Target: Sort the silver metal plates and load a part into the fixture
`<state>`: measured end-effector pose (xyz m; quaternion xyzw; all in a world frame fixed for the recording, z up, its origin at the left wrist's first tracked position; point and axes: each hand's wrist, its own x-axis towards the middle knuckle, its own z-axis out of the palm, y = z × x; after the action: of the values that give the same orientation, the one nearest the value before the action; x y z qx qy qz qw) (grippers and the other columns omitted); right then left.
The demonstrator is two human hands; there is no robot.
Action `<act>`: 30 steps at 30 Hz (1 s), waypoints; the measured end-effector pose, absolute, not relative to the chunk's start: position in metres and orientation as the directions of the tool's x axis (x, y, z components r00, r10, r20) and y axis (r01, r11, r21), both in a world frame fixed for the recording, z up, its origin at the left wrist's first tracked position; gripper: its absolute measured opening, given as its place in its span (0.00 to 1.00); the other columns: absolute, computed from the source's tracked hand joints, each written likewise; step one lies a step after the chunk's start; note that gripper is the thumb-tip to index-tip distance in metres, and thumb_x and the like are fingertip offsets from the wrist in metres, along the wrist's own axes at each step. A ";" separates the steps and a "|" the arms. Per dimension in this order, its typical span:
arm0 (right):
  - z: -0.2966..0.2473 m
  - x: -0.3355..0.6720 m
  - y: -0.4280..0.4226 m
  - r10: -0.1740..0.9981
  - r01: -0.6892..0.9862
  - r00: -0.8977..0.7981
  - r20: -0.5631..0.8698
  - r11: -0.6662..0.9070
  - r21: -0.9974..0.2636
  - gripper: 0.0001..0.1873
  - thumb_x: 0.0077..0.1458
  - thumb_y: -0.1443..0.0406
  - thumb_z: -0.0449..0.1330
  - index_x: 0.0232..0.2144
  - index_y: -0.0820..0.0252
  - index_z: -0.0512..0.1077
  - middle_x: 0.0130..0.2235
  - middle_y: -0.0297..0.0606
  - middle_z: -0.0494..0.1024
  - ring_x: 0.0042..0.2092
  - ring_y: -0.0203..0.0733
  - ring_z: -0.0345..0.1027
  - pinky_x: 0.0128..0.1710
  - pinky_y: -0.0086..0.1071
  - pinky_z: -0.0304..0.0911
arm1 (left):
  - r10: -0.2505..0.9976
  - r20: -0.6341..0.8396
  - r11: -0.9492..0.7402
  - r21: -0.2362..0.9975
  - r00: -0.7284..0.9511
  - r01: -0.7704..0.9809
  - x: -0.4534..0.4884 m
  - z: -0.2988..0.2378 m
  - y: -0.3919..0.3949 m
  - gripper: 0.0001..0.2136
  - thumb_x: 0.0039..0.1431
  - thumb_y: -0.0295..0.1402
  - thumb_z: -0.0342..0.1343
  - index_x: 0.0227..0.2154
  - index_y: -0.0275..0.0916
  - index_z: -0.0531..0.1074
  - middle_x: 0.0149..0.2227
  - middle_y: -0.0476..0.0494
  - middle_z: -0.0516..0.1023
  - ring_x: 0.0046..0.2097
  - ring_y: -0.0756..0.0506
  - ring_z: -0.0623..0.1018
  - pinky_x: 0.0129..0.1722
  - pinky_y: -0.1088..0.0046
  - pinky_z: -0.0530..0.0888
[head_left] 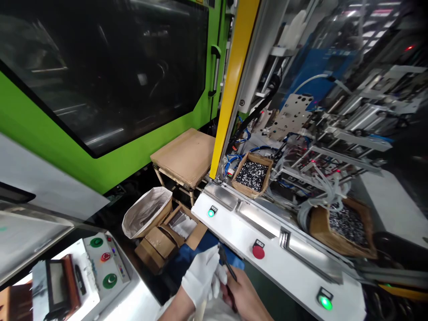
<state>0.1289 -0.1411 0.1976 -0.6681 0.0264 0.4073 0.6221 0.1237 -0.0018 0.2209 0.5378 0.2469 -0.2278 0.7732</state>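
Observation:
My left hand (202, 272), in a white glove, is raised at the bottom centre with its fingers bent together. Whatever it may be holding is hidden. Right beside it, my bare right hand (242, 290) is closed around the dark handles of a pair of pliers (229, 267). The pliers point up and away from me, with their tip against or just next to the gloved fingers. Blur and overlap hide the exact contact at the tip.
A white machine ledge with a red button (258, 252) and lit green buttons runs to my right. Behind it stand boxes of small dark parts (252, 175). Ahead are a lined bin (147, 211), an open carton (182, 223) and a low table (187, 154). A control panel (105, 263) is at left.

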 end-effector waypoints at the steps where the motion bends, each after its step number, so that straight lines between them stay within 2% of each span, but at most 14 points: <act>1: 0.196 0.128 -0.141 0.495 -0.596 0.640 -0.588 -0.164 -0.786 0.33 0.53 0.34 0.53 0.24 0.57 0.60 0.20 0.26 0.61 0.19 0.30 0.52 0.20 0.27 0.45 | -0.102 -0.620 0.337 0.714 0.778 0.614 0.123 0.219 -0.002 0.31 0.53 0.57 0.55 0.44 0.28 0.70 0.18 0.45 0.75 0.13 0.51 0.67 0.10 0.78 0.58; 3: 0.193 0.126 -0.140 0.519 -0.691 0.596 -0.612 -0.057 -0.721 0.34 0.49 0.33 0.56 0.26 0.58 0.60 0.21 0.27 0.63 0.19 0.29 0.55 0.19 0.26 0.43 | -0.151 -0.592 0.410 0.691 0.792 0.595 0.121 0.218 -0.003 0.30 0.55 0.55 0.54 0.43 0.28 0.71 0.14 0.45 0.73 0.13 0.50 0.67 0.12 0.78 0.62; 7: 0.197 0.122 -0.141 0.525 -0.786 0.553 -0.647 0.070 -0.614 0.36 0.43 0.33 0.62 0.29 0.58 0.60 0.21 0.26 0.65 0.19 0.28 0.58 0.19 0.25 0.41 | -0.271 -0.558 0.562 0.570 0.785 0.599 0.117 0.227 -0.003 0.32 0.56 0.54 0.56 0.53 0.30 0.66 0.13 0.48 0.71 0.14 0.49 0.68 0.16 0.77 0.64; 9: 0.203 0.121 -0.142 0.539 -0.797 0.539 -0.647 0.080 -0.598 0.36 0.44 0.34 0.62 0.30 0.58 0.60 0.22 0.27 0.67 0.19 0.28 0.60 0.18 0.25 0.38 | -0.318 -0.529 0.603 0.528 0.787 0.599 0.115 0.230 -0.003 0.32 0.59 0.51 0.54 0.59 0.32 0.61 0.14 0.49 0.72 0.14 0.48 0.70 0.17 0.77 0.64; 11: 0.208 0.124 -0.145 0.563 -0.772 0.552 -0.615 0.067 -0.632 0.34 0.49 0.34 0.59 0.31 0.59 0.62 0.24 0.30 0.69 0.21 0.28 0.61 0.18 0.25 0.36 | -0.300 -0.491 0.633 0.540 0.818 0.556 0.114 0.230 -0.001 0.32 0.63 0.47 0.52 0.64 0.34 0.53 0.16 0.48 0.74 0.16 0.46 0.72 0.18 0.75 0.66; 12: 0.209 0.127 -0.147 0.571 -0.736 0.572 -0.589 0.041 -0.676 0.33 0.52 0.35 0.57 0.30 0.60 0.63 0.25 0.31 0.70 0.21 0.28 0.60 0.18 0.25 0.38 | -0.264 -0.469 0.646 0.563 0.843 0.515 0.113 0.229 0.000 0.33 0.64 0.45 0.51 0.65 0.34 0.49 0.18 0.47 0.76 0.17 0.45 0.74 0.18 0.73 0.68; 14: 0.207 0.135 -0.153 0.580 -0.615 0.627 -0.520 -0.040 -0.787 0.31 0.60 0.39 0.51 0.32 0.61 0.67 0.28 0.36 0.73 0.24 0.32 0.63 0.21 0.25 0.50 | -0.175 -0.438 0.664 0.609 0.882 0.434 0.114 0.224 0.003 0.35 0.64 0.43 0.51 0.66 0.34 0.43 0.21 0.47 0.77 0.18 0.45 0.75 0.17 0.73 0.68; 16: 0.194 0.144 -0.160 0.559 -0.405 0.692 -0.457 -0.223 -0.887 0.26 0.64 0.44 0.49 0.40 0.61 0.71 0.37 0.43 0.78 0.34 0.41 0.72 0.34 0.32 0.65 | -0.112 -0.436 0.655 0.643 0.893 0.397 0.115 0.221 0.008 0.36 0.64 0.44 0.52 0.67 0.33 0.42 0.21 0.47 0.77 0.15 0.49 0.71 0.13 0.78 0.61; 18: 0.174 0.149 -0.168 0.458 -0.193 0.748 -0.481 -0.542 -0.818 0.22 0.63 0.53 0.53 0.50 0.63 0.71 0.48 0.53 0.77 0.48 0.55 0.73 0.49 0.44 0.65 | -0.076 -0.456 0.637 0.662 0.887 0.395 0.116 0.221 0.013 0.36 0.63 0.46 0.52 0.66 0.34 0.43 0.22 0.48 0.76 0.13 0.53 0.65 0.11 0.80 0.53; 19: 0.163 0.150 -0.171 0.406 -0.114 0.762 -0.505 -0.684 -0.721 0.22 0.62 0.57 0.54 0.52 0.65 0.70 0.51 0.57 0.75 0.52 0.60 0.71 0.53 0.47 0.63 | -0.064 -0.471 0.629 0.666 0.880 0.402 0.117 0.222 0.016 0.36 0.63 0.47 0.52 0.66 0.35 0.44 0.22 0.49 0.76 0.12 0.54 0.64 0.11 0.81 0.50; 21: 0.145 0.148 -0.177 0.349 -0.017 0.753 -0.558 -0.837 -0.547 0.22 0.60 0.64 0.52 0.54 0.69 0.69 0.53 0.63 0.74 0.54 0.64 0.70 0.54 0.49 0.61 | -0.031 -0.484 0.613 0.682 0.874 0.399 0.117 0.222 0.023 0.36 0.62 0.48 0.53 0.65 0.37 0.46 0.24 0.49 0.76 0.13 0.56 0.63 0.12 0.80 0.50; 24: 0.145 0.145 -0.184 0.421 0.056 0.702 -0.574 -0.837 -0.545 0.22 0.61 0.67 0.47 0.55 0.67 0.69 0.52 0.60 0.76 0.54 0.60 0.72 0.52 0.44 0.64 | 0.034 -0.525 0.595 0.695 0.850 0.405 0.115 0.215 0.035 0.33 0.61 0.50 0.54 0.64 0.41 0.53 0.26 0.49 0.75 0.15 0.58 0.60 0.15 0.80 0.50; 27: 0.184 0.156 -0.196 0.443 0.072 0.747 -0.496 -0.795 -0.603 0.19 0.64 0.61 0.47 0.53 0.60 0.67 0.49 0.51 0.79 0.50 0.56 0.74 0.48 0.41 0.65 | 0.091 -0.607 0.656 0.633 0.789 0.411 0.114 0.197 0.049 0.29 0.57 0.51 0.58 0.57 0.41 0.67 0.27 0.50 0.73 0.16 0.61 0.55 0.16 0.81 0.48; 30: 0.234 0.189 -0.215 0.339 0.058 0.853 -0.397 -0.817 -0.574 0.18 0.67 0.53 0.46 0.50 0.53 0.66 0.47 0.44 0.79 0.46 0.51 0.75 0.44 0.38 0.65 | 0.091 -0.633 0.710 0.582 0.768 0.396 0.117 0.180 0.062 0.24 0.48 0.47 0.67 0.45 0.38 0.77 0.28 0.49 0.74 0.16 0.62 0.53 0.14 0.82 0.49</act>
<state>0.1888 -0.2152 0.2340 -0.9201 -0.1079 0.2488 0.2828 0.1171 0.0623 0.1795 0.3704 0.3287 -0.0881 0.8643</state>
